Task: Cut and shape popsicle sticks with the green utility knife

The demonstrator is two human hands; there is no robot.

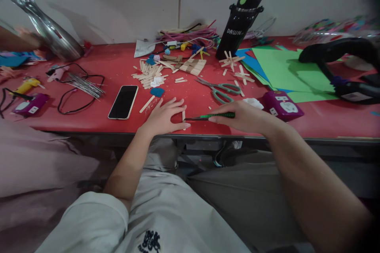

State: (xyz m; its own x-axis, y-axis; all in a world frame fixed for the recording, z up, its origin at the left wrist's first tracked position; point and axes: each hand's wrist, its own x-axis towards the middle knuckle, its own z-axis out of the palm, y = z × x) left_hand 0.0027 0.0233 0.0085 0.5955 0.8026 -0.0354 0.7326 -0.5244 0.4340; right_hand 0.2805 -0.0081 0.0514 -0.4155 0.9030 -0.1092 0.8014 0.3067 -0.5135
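Near the table's front edge, my left hand (165, 117) pins a small wooden craft stick (183, 115) to the red tabletop. Its thumb and forefinger press near the stick's two ends. My right hand (237, 116) is closed around a green-handled craft knife (219, 115). The knife lies nearly level, and its thin blade touches or almost touches the stick between my left thumb and forefinger. Just beyond my right hand lie grey-green scissors (224, 91). Another loose craft stick (147, 104) and a blue scrap (157, 92) are beside my left hand.
A phone (123, 102) lies left of my hands. Behind are piled craft sticks (150, 74), a black bottle (240, 23) and green paper (293, 69). A purple power block (283, 104) and headphones (353, 87) stand right. Someone's arm (18, 41) reaches in at left.
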